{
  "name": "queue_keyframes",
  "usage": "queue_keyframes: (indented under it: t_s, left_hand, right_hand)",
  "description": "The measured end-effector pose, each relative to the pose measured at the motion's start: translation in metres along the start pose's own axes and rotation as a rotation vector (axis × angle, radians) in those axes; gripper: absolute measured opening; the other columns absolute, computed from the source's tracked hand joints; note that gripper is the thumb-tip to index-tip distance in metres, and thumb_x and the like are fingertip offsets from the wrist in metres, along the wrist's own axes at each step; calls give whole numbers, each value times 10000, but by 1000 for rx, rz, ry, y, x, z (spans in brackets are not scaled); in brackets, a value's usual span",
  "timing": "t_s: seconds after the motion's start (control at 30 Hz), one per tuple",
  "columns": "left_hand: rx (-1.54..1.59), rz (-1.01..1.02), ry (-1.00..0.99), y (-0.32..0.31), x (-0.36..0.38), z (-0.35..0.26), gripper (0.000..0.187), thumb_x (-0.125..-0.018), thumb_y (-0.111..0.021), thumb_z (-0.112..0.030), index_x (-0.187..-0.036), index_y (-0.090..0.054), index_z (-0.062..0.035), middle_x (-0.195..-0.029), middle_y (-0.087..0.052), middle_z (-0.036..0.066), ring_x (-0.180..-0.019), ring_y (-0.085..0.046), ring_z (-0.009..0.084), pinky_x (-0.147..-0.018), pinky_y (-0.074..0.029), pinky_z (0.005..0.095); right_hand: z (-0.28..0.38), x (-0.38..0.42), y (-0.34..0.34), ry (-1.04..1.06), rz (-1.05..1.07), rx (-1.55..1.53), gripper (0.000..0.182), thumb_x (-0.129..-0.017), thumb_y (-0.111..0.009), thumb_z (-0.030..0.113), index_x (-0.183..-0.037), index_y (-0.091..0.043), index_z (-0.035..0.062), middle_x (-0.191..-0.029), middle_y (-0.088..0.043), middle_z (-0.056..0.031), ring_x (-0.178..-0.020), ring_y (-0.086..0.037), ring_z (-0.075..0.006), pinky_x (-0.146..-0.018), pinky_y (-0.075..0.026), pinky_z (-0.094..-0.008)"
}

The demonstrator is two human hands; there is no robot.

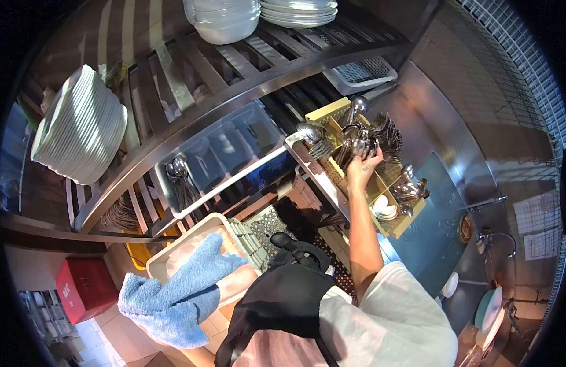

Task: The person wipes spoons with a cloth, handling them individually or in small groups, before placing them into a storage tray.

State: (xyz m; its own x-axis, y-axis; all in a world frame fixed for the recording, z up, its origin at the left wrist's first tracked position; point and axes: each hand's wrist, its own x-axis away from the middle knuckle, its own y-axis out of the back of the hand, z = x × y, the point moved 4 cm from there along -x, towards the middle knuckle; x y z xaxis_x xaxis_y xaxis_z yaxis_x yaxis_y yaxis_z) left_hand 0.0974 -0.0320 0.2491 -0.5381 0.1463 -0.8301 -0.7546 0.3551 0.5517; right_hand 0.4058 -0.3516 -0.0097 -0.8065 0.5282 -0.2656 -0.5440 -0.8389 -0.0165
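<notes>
My right hand (363,164) is closed around a bunch of spoons (356,137) in a middle compartment of the yellowish cutlery holder (381,183). Forks (388,134) with patterned handles stand beside that hand. Other compartments hold metal spoons (410,186), white soup spoons (384,208) and a ladle (359,104). At the lower left, a blue towel (179,296) hangs over my left hand and hides its fingers. My left forearm (200,356) shows below the towel, which the hand holds up in front of the white bin.
A slatted metal rack holds stacked plates (81,128) and bowls (225,21). Below it sits a grey divided tray (228,147) with spoons (178,171) in one section. A white bin (158,266) stands near my left side. A faucet (500,235) is at the right.
</notes>
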Motion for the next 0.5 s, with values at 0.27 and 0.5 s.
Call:
queue_keyframes:
  t_s: [0.27,0.5]
  left_hand:
    - [-56,80,190,5,27,10,170,-641,-462,-168,-585,-314,-105,-490,-263,21,-383,-286,157,-391,-223,277]
    - [-75,159,322,-3,38,20,143,-656,-460,-160,-630,-343,-82,-506,-279,16,-409,-299,138,-397,-232,262]
  right_hand:
    - [-18,-19,31,-41,178,454,468,-750,-381,-44,-1189,-229,21,-1062,-480,-209,-903,-524,-281,-807,-366,-300]
    - [10,4,16,-60,215,178,627,-705,-384,-78,-1264,-109,-10,-1168,-389,-204,-746,-562,-211,-651,-434,-269]
